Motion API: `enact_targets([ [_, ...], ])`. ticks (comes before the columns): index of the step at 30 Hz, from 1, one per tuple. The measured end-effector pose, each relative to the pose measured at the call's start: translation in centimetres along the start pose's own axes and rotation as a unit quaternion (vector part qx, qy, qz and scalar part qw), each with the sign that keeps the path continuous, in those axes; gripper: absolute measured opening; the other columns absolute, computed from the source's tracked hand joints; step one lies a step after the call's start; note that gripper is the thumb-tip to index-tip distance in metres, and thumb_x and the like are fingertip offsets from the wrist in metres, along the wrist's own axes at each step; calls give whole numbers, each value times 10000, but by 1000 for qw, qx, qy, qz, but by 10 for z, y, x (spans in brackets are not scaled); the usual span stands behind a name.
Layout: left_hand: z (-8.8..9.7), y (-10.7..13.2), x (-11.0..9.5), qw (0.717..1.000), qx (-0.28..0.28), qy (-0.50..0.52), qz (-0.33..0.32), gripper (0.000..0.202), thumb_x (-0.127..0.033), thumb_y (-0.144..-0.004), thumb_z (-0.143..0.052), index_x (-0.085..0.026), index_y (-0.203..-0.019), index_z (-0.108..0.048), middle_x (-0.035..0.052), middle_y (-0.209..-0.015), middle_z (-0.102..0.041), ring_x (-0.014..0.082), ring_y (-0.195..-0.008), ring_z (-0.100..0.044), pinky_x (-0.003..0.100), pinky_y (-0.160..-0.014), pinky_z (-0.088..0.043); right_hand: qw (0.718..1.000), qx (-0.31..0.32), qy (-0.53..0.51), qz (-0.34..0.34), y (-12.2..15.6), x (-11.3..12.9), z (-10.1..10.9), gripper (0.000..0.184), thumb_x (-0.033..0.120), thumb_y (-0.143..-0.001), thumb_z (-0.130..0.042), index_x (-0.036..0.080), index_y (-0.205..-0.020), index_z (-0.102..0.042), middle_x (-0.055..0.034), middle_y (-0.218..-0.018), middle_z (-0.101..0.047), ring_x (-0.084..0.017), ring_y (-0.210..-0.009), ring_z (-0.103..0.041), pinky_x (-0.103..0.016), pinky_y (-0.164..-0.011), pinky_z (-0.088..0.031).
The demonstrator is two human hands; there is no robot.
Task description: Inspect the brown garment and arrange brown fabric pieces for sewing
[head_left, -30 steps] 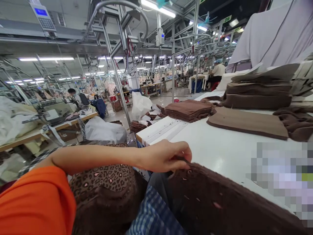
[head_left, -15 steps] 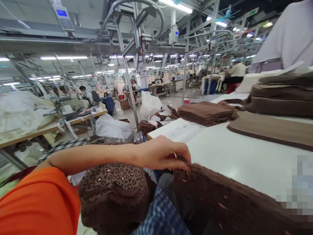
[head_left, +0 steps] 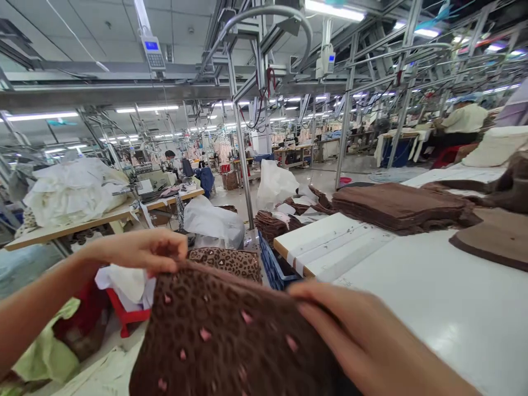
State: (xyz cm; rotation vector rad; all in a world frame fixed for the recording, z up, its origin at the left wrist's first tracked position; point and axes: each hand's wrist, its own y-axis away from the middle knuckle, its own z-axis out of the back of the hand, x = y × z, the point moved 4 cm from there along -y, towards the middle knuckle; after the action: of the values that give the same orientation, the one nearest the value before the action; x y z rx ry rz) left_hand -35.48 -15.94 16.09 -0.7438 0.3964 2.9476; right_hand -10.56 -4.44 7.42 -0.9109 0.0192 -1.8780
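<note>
A brown leopard-print fleece piece point(head_left: 223, 341) with small pink marks is held up in front of me. My left hand point(head_left: 142, 250) pinches its upper left edge. My right hand point(head_left: 363, 341) grips its upper right edge, fingers folded over the cloth. Behind the piece, more of the same leopard fabric point(head_left: 231, 261) lies in a pile beside the white table point(head_left: 412, 297), whose corner is just right of my right hand.
Stacks of plain brown cut fabric point(head_left: 396, 206) lie on the table's far side. A blue crate point(head_left: 272, 267) stands by the table corner. White plastic bags point(head_left: 214, 220), a red bin point(head_left: 124, 316) and a sewing bench point(head_left: 94, 220) are to the left. People work in the distance.
The view has swung left and down. My left hand moved from the dark fleece on the table edge to the leopard piece, and my right hand has come into view gripping it.
</note>
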Motion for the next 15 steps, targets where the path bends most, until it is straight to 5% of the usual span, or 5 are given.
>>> enact_targets([
  [4,16,-17,39,991,-90,-95,15,343,-461,-863,-490,-140,-846,-607,-27,-690,-630,68,-595,-558,110,-542,-432,997,-41,12,-63,-68,-12,-22,219,51,-894,-526,139,-1093,-551,-49,-1060,-567,-190,-983,-553,-408,-882,-467],
  [8,-3,-52,53,965,-177,-192,-26,304,-423,-862,-508,-183,-976,-657,33,-882,-702,139,-744,-627,171,-649,-451,991,-61,66,-96,-57,-51,-7,327,95,-890,-563,168,-1201,-495,-69,-1176,-509,-206,-1008,-537,-408,-865,-480],
  [11,-25,-97,32,944,-196,-252,-86,234,-300,-895,-460,-219,-968,-666,41,-914,-703,160,-770,-630,215,-673,-450,977,-64,133,-151,-4,-95,40,221,86,-873,-585,160,-1080,-563,-50,-1134,-533,-198,-1011,-532,-414,-888,-462],
  [15,-55,-193,-46,933,-147,-267,-190,214,-239,-889,-457,-188,-966,-649,54,-905,-675,155,-809,-612,253,-722,-469,894,-146,241,-349,56,-175,133,91,91,-887,-565,142,-960,-586,-49,-1047,-565,-188,-975,-545,-407,-883,-459],
])
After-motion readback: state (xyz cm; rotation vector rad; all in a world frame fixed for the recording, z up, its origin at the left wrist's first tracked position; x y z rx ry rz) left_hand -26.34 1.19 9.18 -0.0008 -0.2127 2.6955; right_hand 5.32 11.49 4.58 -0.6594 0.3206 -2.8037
